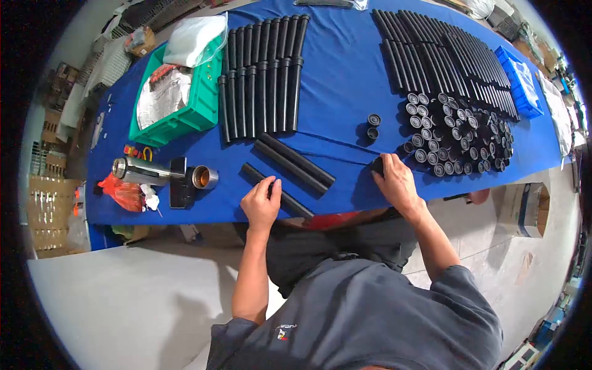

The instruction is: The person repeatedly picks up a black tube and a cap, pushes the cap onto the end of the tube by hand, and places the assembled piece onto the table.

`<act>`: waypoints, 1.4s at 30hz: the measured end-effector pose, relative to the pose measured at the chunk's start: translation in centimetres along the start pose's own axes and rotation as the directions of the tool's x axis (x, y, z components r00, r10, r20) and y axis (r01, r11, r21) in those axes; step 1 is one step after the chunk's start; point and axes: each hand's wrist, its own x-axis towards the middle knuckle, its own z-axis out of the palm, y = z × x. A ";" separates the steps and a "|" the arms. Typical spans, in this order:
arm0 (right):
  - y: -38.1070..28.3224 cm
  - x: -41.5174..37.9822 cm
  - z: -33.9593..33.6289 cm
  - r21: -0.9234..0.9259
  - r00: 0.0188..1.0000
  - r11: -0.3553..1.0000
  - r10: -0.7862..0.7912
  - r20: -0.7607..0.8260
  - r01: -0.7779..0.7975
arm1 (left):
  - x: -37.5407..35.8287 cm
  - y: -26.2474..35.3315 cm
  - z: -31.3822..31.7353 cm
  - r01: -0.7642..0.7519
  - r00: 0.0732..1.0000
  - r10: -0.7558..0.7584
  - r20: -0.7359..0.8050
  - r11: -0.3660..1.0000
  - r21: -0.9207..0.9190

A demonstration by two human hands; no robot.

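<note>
My left hand is closed, its thumb and fingers around a black tube that lies slanted near the table's front edge. Just beyond it, two more black tubes lie side by side. My right hand pinches a small black cap, mostly covered by the fingers. Two loose round caps stand on the cloth farther back. To the right of my right hand lies a spread of many black caps, most with their ringed faces up.
Capped tubes lie in two rows at the back left; plain tubes are stacked at the back right. At left are a green crate, a steel flask, a metal cup and a phone. A blue bin stands far right.
</note>
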 end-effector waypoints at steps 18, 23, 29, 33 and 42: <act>-9.8 -5.2 3.4 0.942 0.936 0.301 -0.262 0.234 -0.151 | -2.1 6.5 -6.9 0.818 0.569 -0.633 0.526 0.365 -0.445; -10.2 -7.2 4.3 0.947 0.934 0.079 -0.162 0.320 -0.311 | -4.2 6.8 -8.7 0.869 0.463 -0.627 0.627 0.182 -0.461; -10.6 -6.7 2.1 0.951 0.926 0.133 -0.223 0.304 -0.279 | -5.4 7.9 -10.0 0.909 0.372 -0.548 0.749 0.053 -0.413; -10.5 -5.8 2.9 0.973 0.890 0.219 -0.426 0.164 -0.075 | -6.5 8.6 -10.1 0.971 0.238 -0.476 0.847 0.122 -0.205; -12.0 -7.2 2.6 0.793 0.787 -0.082 -0.217 0.577 -0.604 | -7.7 10.3 -8.9 0.277 0.793 -0.106 0.600 0.940 -0.201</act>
